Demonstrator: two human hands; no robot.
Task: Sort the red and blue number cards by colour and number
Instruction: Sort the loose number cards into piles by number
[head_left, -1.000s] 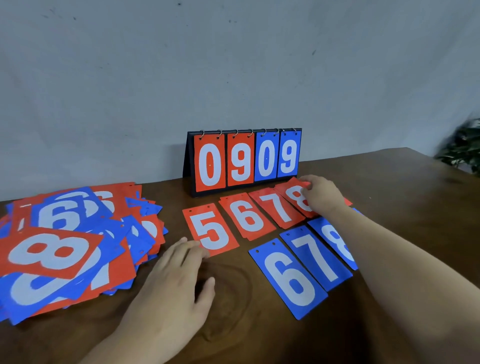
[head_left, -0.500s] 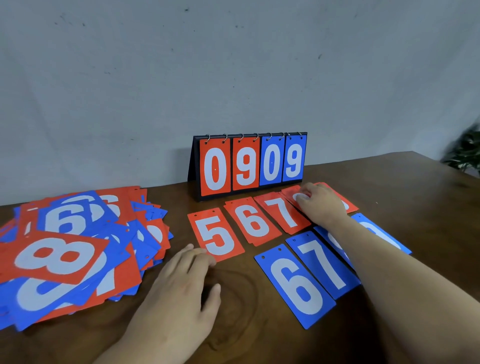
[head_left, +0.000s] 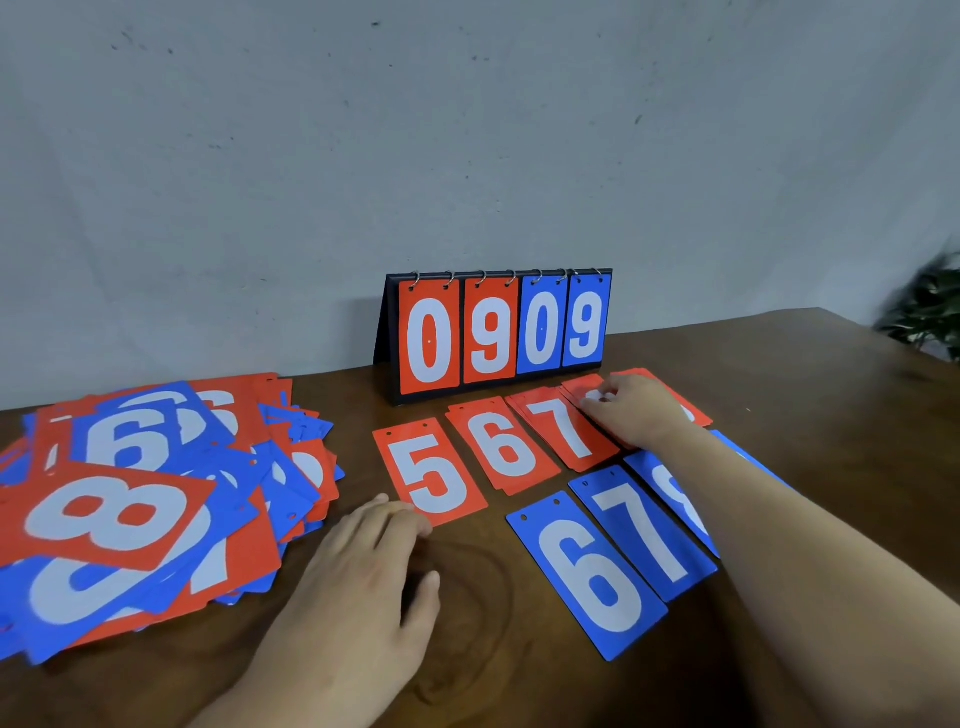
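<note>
A dark brown wooden table (head_left: 779, 364) carries a black tent-shaped flip scoreboard (head_left: 498, 332) reading 0909. Well left of the scoreboard sprawls a loose heap of red and blue number cards (head_left: 156, 493). Just before it lie the red 5 card (head_left: 428, 470), red 6 card (head_left: 501, 447) and red 7 card (head_left: 561, 431); nearer the person, the blue 6 card (head_left: 587, 571) and blue 7 card (head_left: 644, 530). The left hand (head_left: 358, 571) lies flat, fingertips touching the red 5 card. The right hand (head_left: 634, 410) covers red cards right of the 7, fingers bent; whether it grips cannot be told.

Dark brown wooden table (head_left: 810, 374), mottled grey wall (head_left: 467, 130) behind it, blurred green plant (head_left: 930, 317) at the right edge
</note>
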